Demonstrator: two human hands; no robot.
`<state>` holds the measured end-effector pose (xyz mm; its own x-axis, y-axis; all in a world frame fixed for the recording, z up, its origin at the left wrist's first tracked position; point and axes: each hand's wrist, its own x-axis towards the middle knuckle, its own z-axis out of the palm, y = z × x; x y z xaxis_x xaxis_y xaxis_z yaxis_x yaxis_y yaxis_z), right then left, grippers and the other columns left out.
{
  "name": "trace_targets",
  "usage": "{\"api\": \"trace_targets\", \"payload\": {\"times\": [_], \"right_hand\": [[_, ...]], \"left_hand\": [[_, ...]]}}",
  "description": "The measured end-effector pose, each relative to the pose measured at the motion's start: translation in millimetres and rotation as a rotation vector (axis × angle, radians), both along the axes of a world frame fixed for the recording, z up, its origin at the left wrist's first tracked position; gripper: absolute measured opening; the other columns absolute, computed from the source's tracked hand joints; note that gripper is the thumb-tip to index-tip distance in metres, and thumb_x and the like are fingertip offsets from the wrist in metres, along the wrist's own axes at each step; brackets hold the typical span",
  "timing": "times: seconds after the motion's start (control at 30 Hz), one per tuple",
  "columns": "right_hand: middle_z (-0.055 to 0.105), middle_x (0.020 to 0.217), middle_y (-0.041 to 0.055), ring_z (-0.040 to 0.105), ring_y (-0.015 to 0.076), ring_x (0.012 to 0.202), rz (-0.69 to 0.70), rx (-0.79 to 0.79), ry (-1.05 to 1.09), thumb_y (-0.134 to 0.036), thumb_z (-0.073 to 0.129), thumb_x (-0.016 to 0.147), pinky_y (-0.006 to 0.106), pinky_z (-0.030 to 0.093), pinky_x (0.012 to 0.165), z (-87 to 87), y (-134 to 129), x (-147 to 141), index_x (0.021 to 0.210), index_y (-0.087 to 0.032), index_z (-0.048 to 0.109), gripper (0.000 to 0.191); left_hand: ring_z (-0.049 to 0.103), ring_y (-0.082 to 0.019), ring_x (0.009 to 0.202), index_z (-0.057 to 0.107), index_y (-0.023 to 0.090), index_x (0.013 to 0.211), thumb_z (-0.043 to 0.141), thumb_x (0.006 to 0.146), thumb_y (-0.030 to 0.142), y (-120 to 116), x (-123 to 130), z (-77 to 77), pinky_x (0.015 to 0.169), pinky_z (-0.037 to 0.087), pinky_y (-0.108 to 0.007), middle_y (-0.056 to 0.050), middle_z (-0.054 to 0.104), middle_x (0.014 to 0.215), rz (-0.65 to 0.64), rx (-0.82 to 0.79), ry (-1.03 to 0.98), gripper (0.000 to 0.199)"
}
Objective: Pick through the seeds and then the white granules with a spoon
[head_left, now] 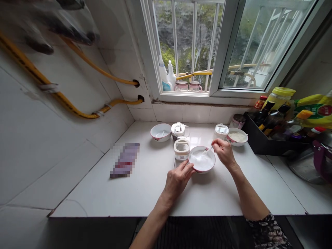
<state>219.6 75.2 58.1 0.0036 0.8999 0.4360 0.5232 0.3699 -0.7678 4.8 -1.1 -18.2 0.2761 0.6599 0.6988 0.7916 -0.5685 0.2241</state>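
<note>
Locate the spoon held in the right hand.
In the head view, just right of centre: the spoon slants from the right hand into the white contents of the bowl that the left hand touches.

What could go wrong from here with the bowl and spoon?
Spill: the spoon dips into the white contents of the bowl; a brisk lift might scatter some.
Knock: the lidded jar stands close beside that bowl, near the left hand; shifting the bowl might bump it.
Clip: the right hand is near the rightmost bowl and might catch it.
</note>
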Motion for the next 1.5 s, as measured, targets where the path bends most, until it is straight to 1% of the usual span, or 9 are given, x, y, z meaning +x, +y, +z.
{"api": "trace_targets", "payload": {"times": [0.2,0.43,0.67,0.8,0.97,1.03,1.23,1.37,1.5], "right_hand": [[0.055,0.048,-0.0024,0.051,0.015,0.049,0.027,-0.07,0.082,-0.028,0.047,0.068,0.028,0.04,0.055,-3.4,3.0,0.7,0.063,-0.02,0.062,0.018],[0.052,0.046,-0.0034,0.047,0.013,0.047,0.094,-0.176,0.369,-0.031,0.052,0.065,0.028,0.039,0.053,-7.7,8.2,0.2,0.062,-0.019,0.062,0.015],[0.066,0.058,0.0019,0.058,0.0155,0.055,0.187,-0.225,0.504,-0.034,0.061,0.071,0.031,0.049,0.06,-9.1,9.6,-17.5,0.076,-0.018,0.066,0.018],[0.073,0.076,0.0056,0.066,0.0186,0.068,0.226,-0.033,0.368,-0.036,0.056,0.085,0.034,0.052,0.069,-12.4,0.3,-39.8,0.09,-0.019,0.066,0.02],[0.076,0.082,0.006,0.066,0.0209,0.076,0.305,0.39,-0.201,-0.019,0.047,0.094,0.042,0.045,0.089,-13.3,-10.0,-53.2,0.093,-0.021,0.067,0.02],[0.076,0.081,0.0052,0.065,0.0208,0.073,0.301,0.455,-0.271,-0.016,0.045,0.094,0.042,0.044,0.09,-10.7,-10.5,-50.8,0.093,-0.022,0.067,0.022],[0.071,0.067,0.0016,0.063,0.0221,0.072,0.066,0.297,-0.121,-0.02,0.05,0.088,0.038,0.045,0.081,-4.0,-4.3,-19.0,0.085,-0.022,0.066,0.017],[0.066,0.059,0.0009,0.06,0.0229,0.072,0.001,0.184,-0.189,-0.018,0.049,0.078,0.035,0.045,0.076,-8.4,2.2,2.2,0.073,-0.023,0.066,0.019],[0.066,0.059,0.0003,0.059,0.0211,0.069,0.011,0.189,-0.256,-0.018,0.047,0.078,0.036,0.044,0.082,-12.1,3.7,2.1,0.07,-0.023,0.065,0.02]], "left_hand": [[0.072,-0.014,0.071,0.069,0.02,0.104,0.051,0.099,0.03,0.2,0.2,0.1,0.054,0.052,-0.019,-0.01,0.074,0.112,0.001,0.016,-0.003,0.021],[0.071,-0.013,0.068,0.069,0.02,0.104,0.051,0.099,0.03,0.4,0.4,-0.2,0.054,0.052,-0.019,-0.009,0.074,0.111,0.013,0.031,0.005,0.021],[0.073,-0.016,0.081,0.069,0.021,0.105,0.051,0.099,0.03,0.9,0.8,-0.5,0.056,0.053,-0.019,-0.01,0.074,0.111,0.011,0.037,0.005,0.021],[0.073,-0.017,0.079,0.069,0.021,0.107,0.052,0.099,0.03,1.2,0.6,-2.5,0.056,0.054,-0.02,-0.01,0.074,0.112,0.014,0.022,0.002,0.021],[0.073,-0.017,0.082,0.069,0.022,0.11,0.052,0.099,0.031,1.7,0.0,-3.7,0.056,0.053,-0.02,-0.011,0.073,0.113,0.011,0.006,0.008,0.022],[0.073,-0.017,0.082,0.069,0.022,0.111,0.053,0.098,0.031,1.5,0.0,-3.4,0.057,0.053,-0.019,-0.011,0.073,0.114,0.012,-0.007,0.014,0.022],[0.074,-0.017,0.081,0.068,0.021,0.107,0.051,0.099,0.031,-0.3,0.8,-0.8,0.057,0.053,-0.02,-0.01,0.073,0.114,0.01,-0.001,0.0,0.021],[0.073,-0.016,0.082,0.068,0.022,0.109,0.053,0.098,0.028,-0.3,0.5,-0.1,0.057,0.053,-0.02,-0.01,0.073,0.114,0.008,-0.008,0.006,0.019],[0.073,-0.016,0.082,0.068,0.022,0.109,0.054,0.098,0.028,0.0,-0.1,-1.0,0.057,0.053,-0.019,-0.01,0.073,0.114,0.004,-0.002,0.003,0.02]]}}
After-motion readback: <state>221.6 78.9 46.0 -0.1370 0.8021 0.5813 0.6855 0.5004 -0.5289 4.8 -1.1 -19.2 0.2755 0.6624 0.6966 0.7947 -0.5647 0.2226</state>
